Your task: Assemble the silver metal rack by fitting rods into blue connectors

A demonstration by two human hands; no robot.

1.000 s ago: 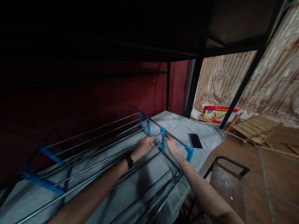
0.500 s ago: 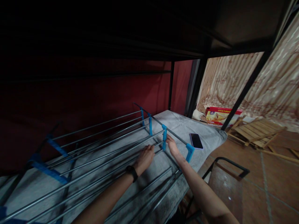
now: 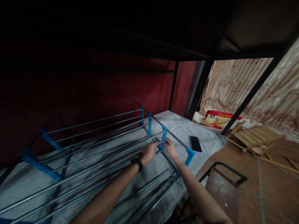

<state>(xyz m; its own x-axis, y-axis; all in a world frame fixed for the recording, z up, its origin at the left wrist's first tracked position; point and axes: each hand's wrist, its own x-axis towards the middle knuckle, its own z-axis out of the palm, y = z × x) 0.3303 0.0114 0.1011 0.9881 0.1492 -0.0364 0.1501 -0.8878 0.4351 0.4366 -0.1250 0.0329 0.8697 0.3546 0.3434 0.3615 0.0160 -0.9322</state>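
- Two hands meet at the near end of a metal rack (image 3: pixel 149 124) lying flat on the grey-covered bed (image 3: pixel 177 127).
- The left hand (image 3: pixel 148 151), with a black wristband (image 3: pixel 139 163), has its fingers curled on the end of a rod (image 3: pixel 158 142).
- The right hand (image 3: pixel 170 147) touches a blue connector (image 3: pixel 163 137); I cannot tell whether its fingers pinch it.
- A phone (image 3: pixel 195 144) lies just beside the rack's end.

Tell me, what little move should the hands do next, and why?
Probably push the rod into the blue connector: the left hand has its grip on the rod right beside it, and the right hand rests at that connector.
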